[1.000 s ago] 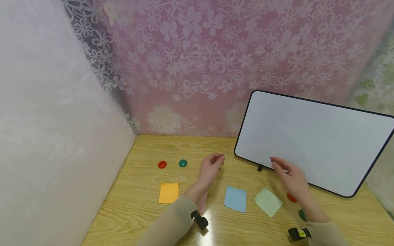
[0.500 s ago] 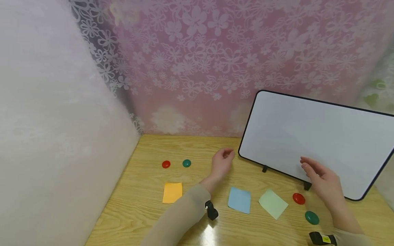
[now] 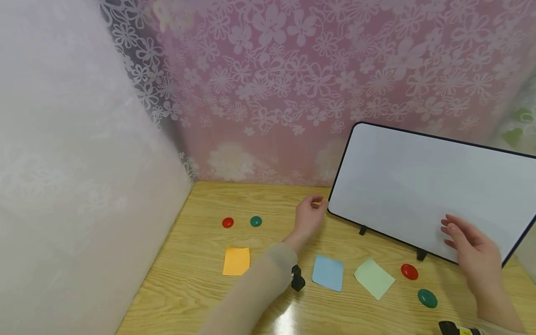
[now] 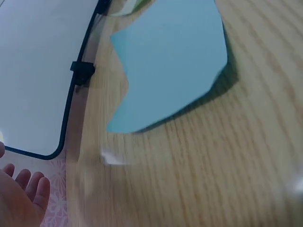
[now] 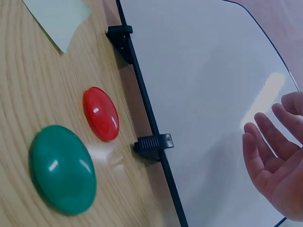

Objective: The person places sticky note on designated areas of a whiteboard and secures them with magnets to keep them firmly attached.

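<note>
Whiteboard (image 3: pixel 410 181) stands just beside left grip (image 3: pixel 310 216), beyond right grip (image 3: pixel 479 253); both have thumb and fingers apart.

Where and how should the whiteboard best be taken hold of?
Probably by both short side edges of the whiteboard, coming from left and right: it is wide, looks thin enough to pinch, and stands on small black feet along its long bottom edge.

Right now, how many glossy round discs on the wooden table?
4: a red disc and a green disc beyond the square orange paper note; another red disc and another green disc right of the pale green paper note. The beige left sleeve could hide more.
</note>
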The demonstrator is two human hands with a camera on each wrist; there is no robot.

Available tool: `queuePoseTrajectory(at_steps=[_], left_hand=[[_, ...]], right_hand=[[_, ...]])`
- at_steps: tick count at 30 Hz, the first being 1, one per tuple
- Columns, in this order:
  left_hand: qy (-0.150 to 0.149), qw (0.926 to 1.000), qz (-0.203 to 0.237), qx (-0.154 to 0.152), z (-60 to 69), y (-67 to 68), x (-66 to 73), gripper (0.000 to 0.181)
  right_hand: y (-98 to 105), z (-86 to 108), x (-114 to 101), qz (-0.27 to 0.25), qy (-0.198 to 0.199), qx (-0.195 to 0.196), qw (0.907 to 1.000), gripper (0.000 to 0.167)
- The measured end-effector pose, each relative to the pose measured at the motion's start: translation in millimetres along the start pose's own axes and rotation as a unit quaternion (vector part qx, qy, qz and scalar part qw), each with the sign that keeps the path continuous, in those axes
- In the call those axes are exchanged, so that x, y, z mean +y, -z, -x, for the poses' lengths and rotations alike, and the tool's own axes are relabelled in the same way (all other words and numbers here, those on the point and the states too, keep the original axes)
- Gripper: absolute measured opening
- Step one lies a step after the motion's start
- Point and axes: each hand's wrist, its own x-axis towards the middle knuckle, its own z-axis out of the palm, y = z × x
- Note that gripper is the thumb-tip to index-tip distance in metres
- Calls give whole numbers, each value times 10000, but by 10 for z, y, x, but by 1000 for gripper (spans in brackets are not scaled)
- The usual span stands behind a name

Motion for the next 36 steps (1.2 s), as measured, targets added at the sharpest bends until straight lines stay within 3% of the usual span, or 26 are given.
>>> queuePoseTrajectory(at_steps=[4,8,15,21,24,29,36], left_hand=[[-38,10000,65,-65,-61,-34,-18,30],[-47,9996,111,-245,-95,-59,-33,32],[-210,9967,140,-771,-121,-104,28,45],[-121,9968,-68,-784,-172,-142,97,46],[-116,9972,-86,-728,-199,-166,118,44],[23,9976,18,-691,-229,-188,114,43],[-17,9977,89,-673,-278,-201,73,42]], right_hand=[[53,-6,3,-653,-238,607,9957,44],[77,-28,-16,-820,-706,1233,9865,42],[144,-58,-69,-1108,-1155,2458,9560,37],[254,-68,-61,-177,-1875,2486,9501,44],[305,-75,-51,68,-2137,2565,9426,46],[364,-83,-45,227,-2303,2715,9342,47],[462,-102,31,1606,-1987,2641,9300,60]])
